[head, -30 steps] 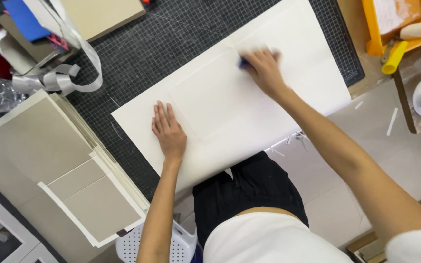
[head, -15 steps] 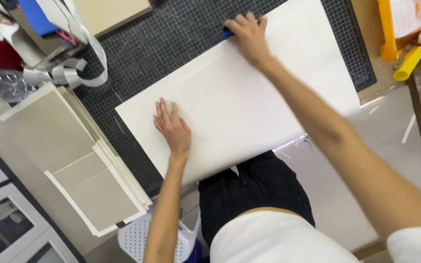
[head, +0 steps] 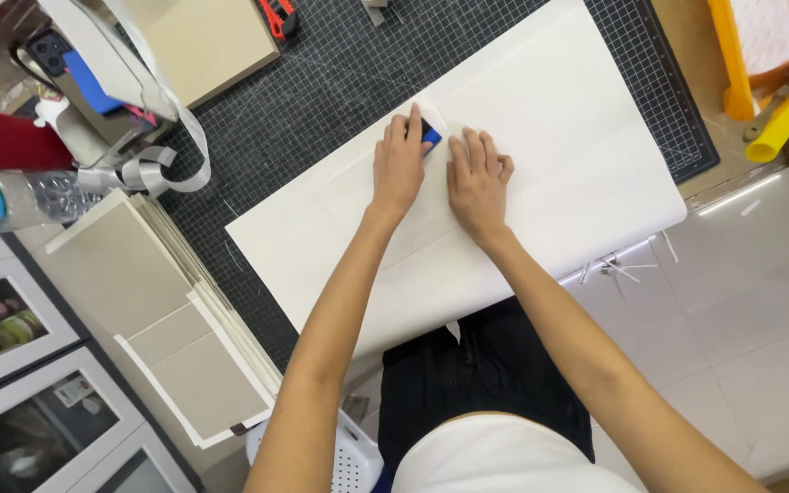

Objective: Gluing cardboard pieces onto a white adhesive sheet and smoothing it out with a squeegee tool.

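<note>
A large white paper sheet (head: 550, 155) lies slanted across a black gridded cutting mat (head: 321, 82). Near the sheet's middle, my left hand (head: 399, 169) presses down on a small blue scraper (head: 431, 135) that shows at its fingertips. Right beside it, my right hand (head: 477, 183) rests flat on the paper with its fingers spread and nothing in it. A faint rectangular outline shows under the paper around both hands.
Grey boards (head: 130, 283) are stacked left of the mat, with white ribbon (head: 152, 169) and a plastic bottle (head: 20, 196) above them. A tan board (head: 207, 36) and a red-handled tool (head: 276, 16) lie at the top, an orange tray (head: 732, 64) and yellow tool (head: 778, 128) at the right. A glass-door cabinet (head: 11, 365) stands lower left.
My right hand came back from the sheet's far edge to its middle. The blue scraper passed from under my right hand to under my left, which moved up beside it.
</note>
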